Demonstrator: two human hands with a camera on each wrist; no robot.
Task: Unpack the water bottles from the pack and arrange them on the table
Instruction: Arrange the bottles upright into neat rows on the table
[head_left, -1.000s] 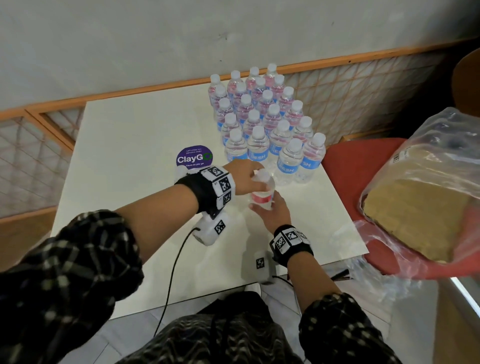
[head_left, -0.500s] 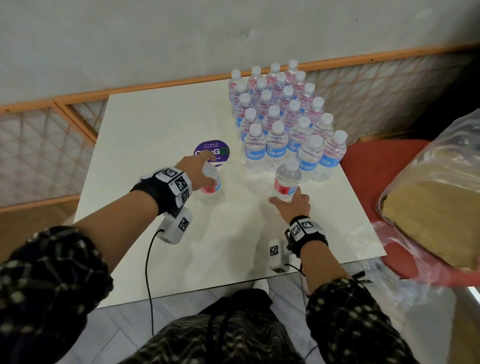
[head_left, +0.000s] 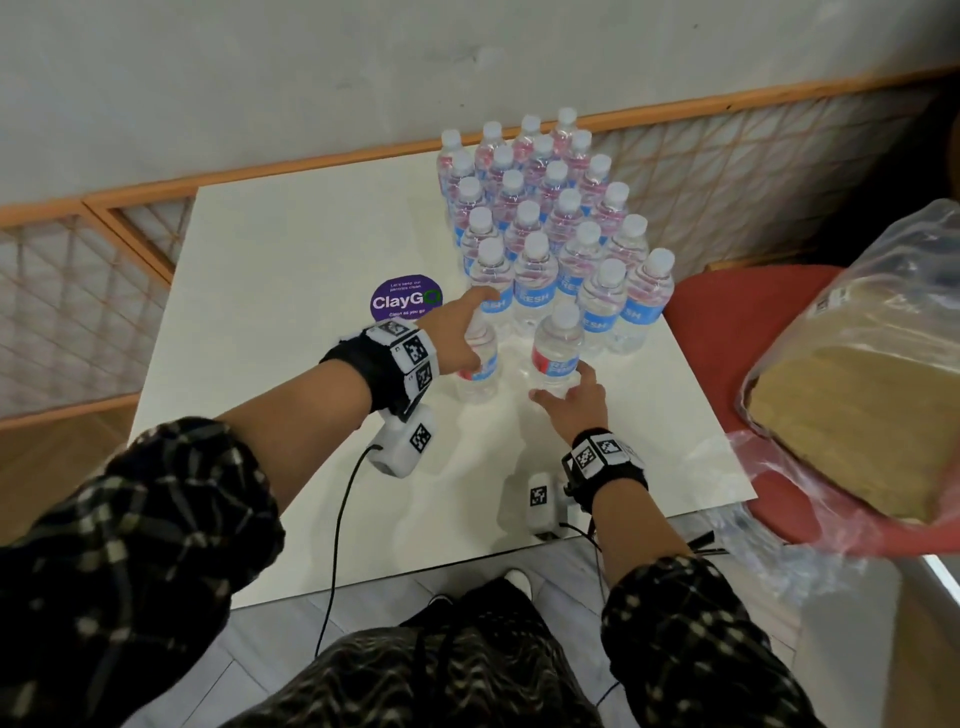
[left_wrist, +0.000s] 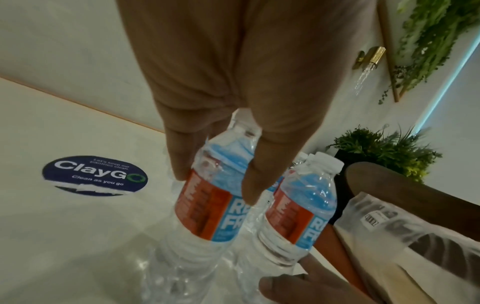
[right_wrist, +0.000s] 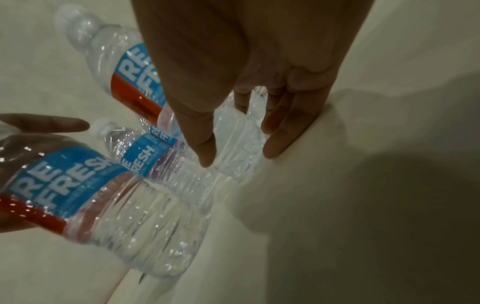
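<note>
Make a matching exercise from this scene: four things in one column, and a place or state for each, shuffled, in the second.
Things
1. left hand
2. right hand
3. ClayGo sticker
4. plastic pack wrap

Places or states
A. lies on the red chair, right of the table
B. flat on the tabletop, left of the bottle rows
C. grips the left front bottle near its top
D. holds the right front bottle low on its body

Pairs: 1-C, 2-D, 3-B, 4-A
</note>
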